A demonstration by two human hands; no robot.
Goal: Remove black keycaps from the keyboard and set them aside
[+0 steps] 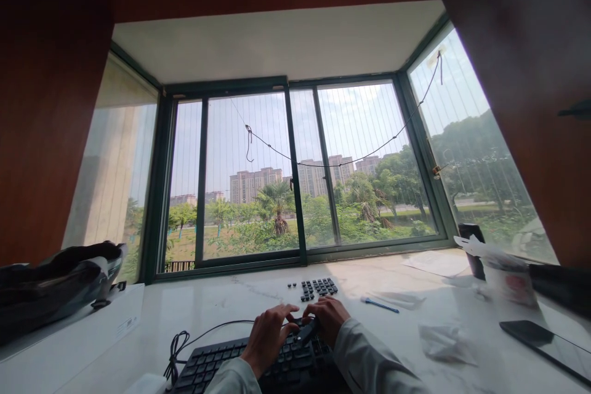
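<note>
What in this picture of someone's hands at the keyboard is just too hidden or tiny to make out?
- Keyboard, head view: its near part is cut off by the bottom edge, its middle is covered by both hands.
- Dark tool by the right hand: too small to identify.
- Left hand: its fingertips hide what they touch.
- Loose keycaps: legends too small to read.
- Phone: cut off by the right edge.

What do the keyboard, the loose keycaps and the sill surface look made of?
Keyboard: matte black plastic, going by its dull moulded keys. Loose keycaps: apparently the same black plastic. Sill surface: pale, glossy, faintly veined, so probably polished marble or a stone-look slab.
</note>
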